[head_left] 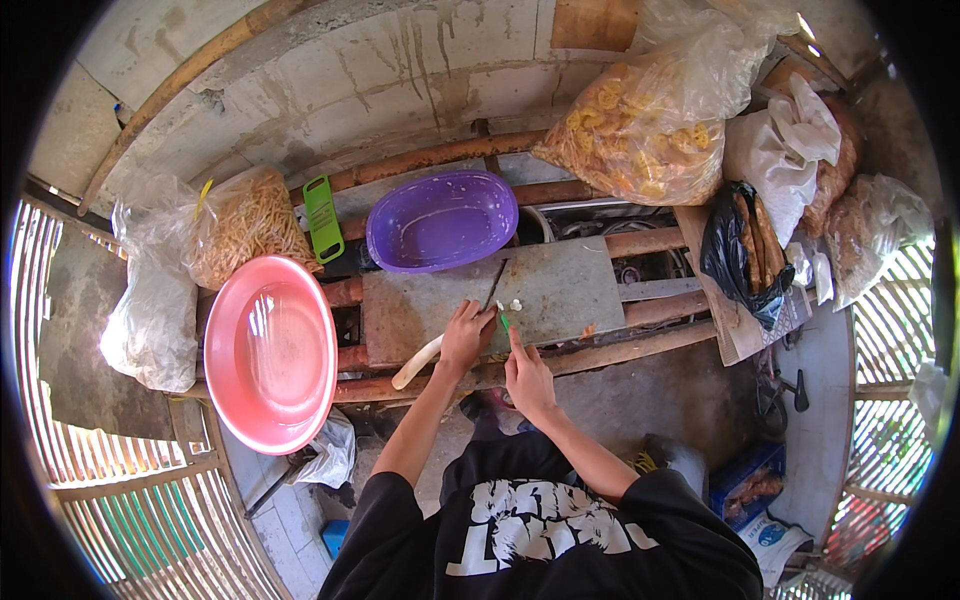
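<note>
My left hand [463, 338] is closed around a long, pale, stalk-like vegetable [418, 362], pressing it on a flat grey board [570, 280]. The stalk's thick end sticks out toward me past the board's near edge. In my right hand [529, 382] is a small knife with a green handle [504, 321], close beside the fingers of my left hand. Its blade is hard to make out. A few small white cut pieces [515, 305] lie on the board just beyond the knife. Behind the board stands a purple basin [440, 263] with pale smears inside.
On the left, a pink basin [221, 350] holds clear liquid. A green grater-like tool [322, 218] lies near a bag of pale strips [250, 225]. At the back right sits a large bag of yellow snacks [650, 130]. A black plastic bag [722, 245] rests on cardboard.
</note>
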